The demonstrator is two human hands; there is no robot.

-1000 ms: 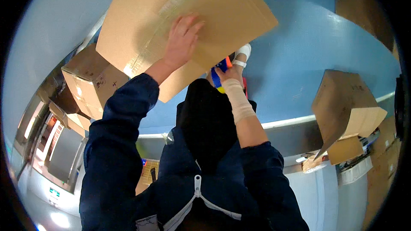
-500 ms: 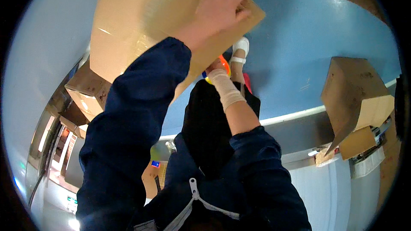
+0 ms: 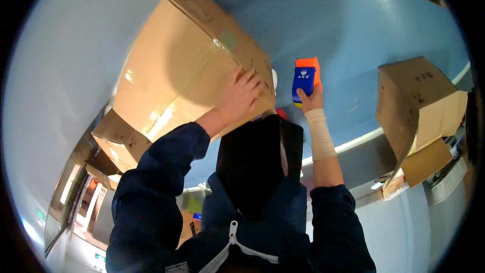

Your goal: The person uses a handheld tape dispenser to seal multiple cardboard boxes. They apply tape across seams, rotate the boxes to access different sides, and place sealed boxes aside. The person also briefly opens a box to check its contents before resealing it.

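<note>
The person is working at a blue belt (image 3: 364, 35) carrying cardboard boxes. The left hand (image 3: 242, 98) is lying flat, fingers spread, on the near edge of a big taped box (image 3: 187, 71), steadying it rather than gripping it; that box is sitting on the belt, tilted toward the person. The right hand (image 3: 310, 102), with a wrapped wrist, is closing around a blue and orange scanner (image 3: 305, 81), which is being held upright just beside the box's right corner. By the look of it, the box is in hand and the scanner is at the ready, but it is not yet pointing at any label. A second box (image 3: 414, 101) is waiting well apart on the right, untouched.
</note>
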